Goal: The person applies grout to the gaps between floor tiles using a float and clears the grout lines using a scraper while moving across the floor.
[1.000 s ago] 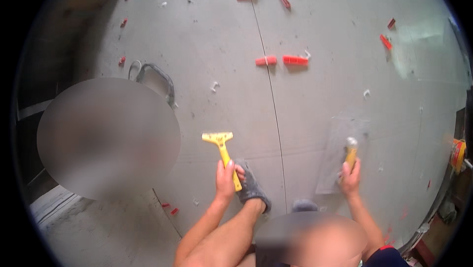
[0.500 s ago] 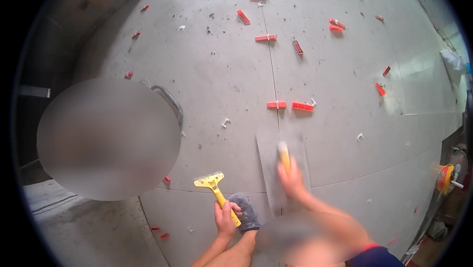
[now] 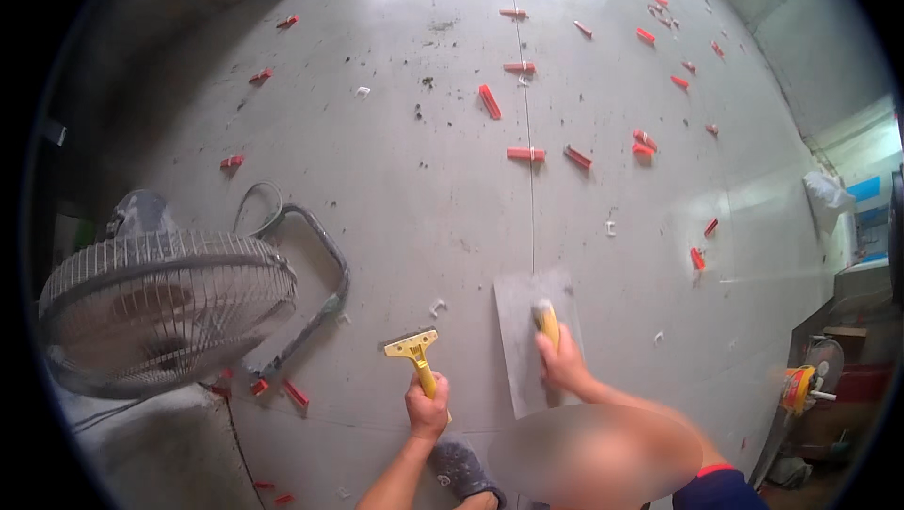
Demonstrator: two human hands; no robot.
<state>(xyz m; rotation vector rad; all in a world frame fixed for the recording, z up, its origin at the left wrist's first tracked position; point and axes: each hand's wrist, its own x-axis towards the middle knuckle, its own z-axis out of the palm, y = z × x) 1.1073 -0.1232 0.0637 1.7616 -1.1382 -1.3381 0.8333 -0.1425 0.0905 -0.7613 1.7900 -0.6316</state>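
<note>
My right hand (image 3: 563, 359) grips the yellow handle of a flat finishing trowel (image 3: 524, 369). Its grey rectangular blade lies over the thin joint between large grey floor tiles. In my left hand (image 3: 427, 406) is a yellow-handled scraper (image 3: 411, 344), its wide head pointing away from me above the floor. Beyond the trowel, a red levelling wedge (image 3: 524, 154) sits across the joint in a white clip, with a loose red wedge (image 3: 577, 157) to its right. A broken white clip (image 3: 438, 308) lies on the tile past the scraper.
A caged fan (image 3: 169, 312) stands at the left beside a bent grey tube (image 3: 330, 256). Many red wedges and clip bits are strewn over the tiles (image 3: 395, 199). My foot in a dark slipper (image 3: 461, 468) is near. A yellow-and-red reel (image 3: 799, 389) is at the right.
The view has shifted forward, bringing the fan into sight. Two red wedges that lay just beyond the trowel no longer show there. Both hands keep their tools; the trowel blade, blurred before, is now sharp.
</note>
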